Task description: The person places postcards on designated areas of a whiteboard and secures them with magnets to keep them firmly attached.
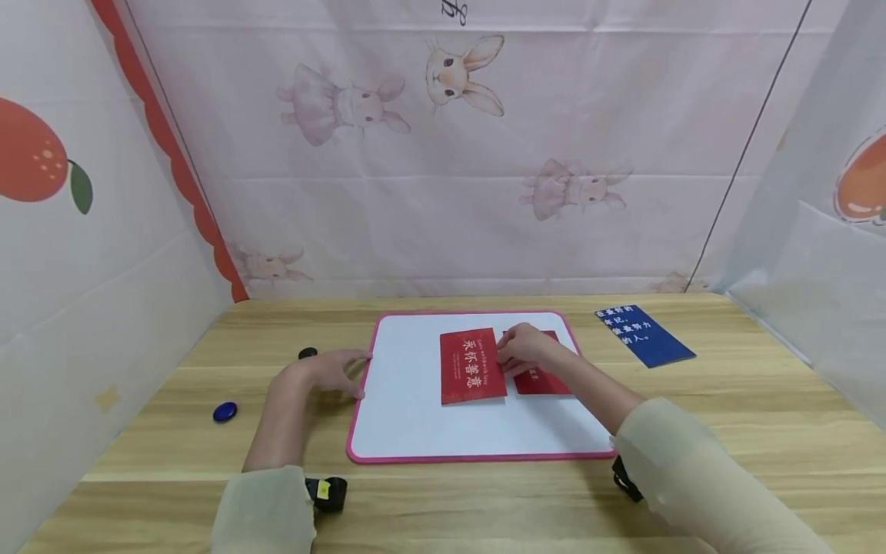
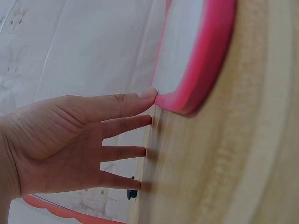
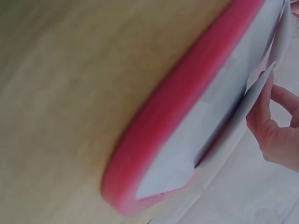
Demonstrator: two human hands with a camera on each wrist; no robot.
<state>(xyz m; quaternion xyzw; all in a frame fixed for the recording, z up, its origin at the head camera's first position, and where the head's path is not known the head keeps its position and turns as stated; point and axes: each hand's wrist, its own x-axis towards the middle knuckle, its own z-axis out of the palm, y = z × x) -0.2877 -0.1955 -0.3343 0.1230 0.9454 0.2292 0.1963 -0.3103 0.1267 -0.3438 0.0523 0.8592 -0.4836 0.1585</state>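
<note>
A whiteboard with a pink rim lies on the wooden table. On it are two red cards with pale lettering, side by side: the left card shows almost whole, and the right card is partly covered by my right hand. The fingertips of that hand are where the two cards meet; in the right wrist view, the nearer card has one edge raised by the fingers. I cannot tell whether they pinch it. My left hand has its thumb against the board's corner, with the other fingers straight and spread.
Right of the board lies a dark blue card with white writing. A round blue disc sits on the table at the left, and a small black object is behind my left hand. Printed cloth walls surround the table.
</note>
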